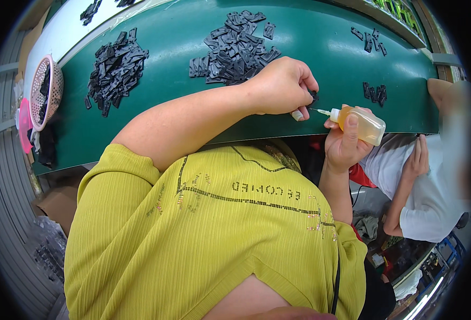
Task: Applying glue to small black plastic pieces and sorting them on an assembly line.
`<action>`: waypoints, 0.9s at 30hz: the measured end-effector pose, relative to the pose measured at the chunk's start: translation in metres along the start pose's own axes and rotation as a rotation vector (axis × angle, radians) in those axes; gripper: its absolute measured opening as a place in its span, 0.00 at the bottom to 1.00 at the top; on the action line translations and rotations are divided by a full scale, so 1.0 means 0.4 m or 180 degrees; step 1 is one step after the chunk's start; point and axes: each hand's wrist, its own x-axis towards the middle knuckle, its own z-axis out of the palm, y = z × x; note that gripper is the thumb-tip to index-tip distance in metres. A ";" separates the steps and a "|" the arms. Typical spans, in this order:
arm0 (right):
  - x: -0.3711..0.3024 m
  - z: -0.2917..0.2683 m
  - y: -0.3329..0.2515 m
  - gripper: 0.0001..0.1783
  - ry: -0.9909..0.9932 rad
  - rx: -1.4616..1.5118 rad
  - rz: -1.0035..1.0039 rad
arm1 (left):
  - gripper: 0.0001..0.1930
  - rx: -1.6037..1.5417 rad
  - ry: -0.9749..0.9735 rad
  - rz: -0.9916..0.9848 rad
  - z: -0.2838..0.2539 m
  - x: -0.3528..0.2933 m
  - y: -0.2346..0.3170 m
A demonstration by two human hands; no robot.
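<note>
L hand (pixel 283 85), ctr-right of frame, pinches a small black part (pixel 314 96) btwn fingertips, mostly hidden. R hand (pixel 343 146), just below & right, has fingers wrapped round a squeeze bottle (pixel 371 128) w/ amber liquid, tilted, its needle tip (pixel 321 111) pointing left, close to the part; can't tell if touching. Green table (pixel 166 53) holds black-part piles upper ctr (pixel 238 50) & upper left (pixel 117 69); pink basket (pixel 57 88) far left; co-worker (pixel 427 181) at right.
</note>
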 end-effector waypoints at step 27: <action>0.022 -0.036 -0.010 0.12 0.0411 0.0833 0.0661 | 0.11 -0.0365 -0.0020 0.0153 0.006 0.004 -0.033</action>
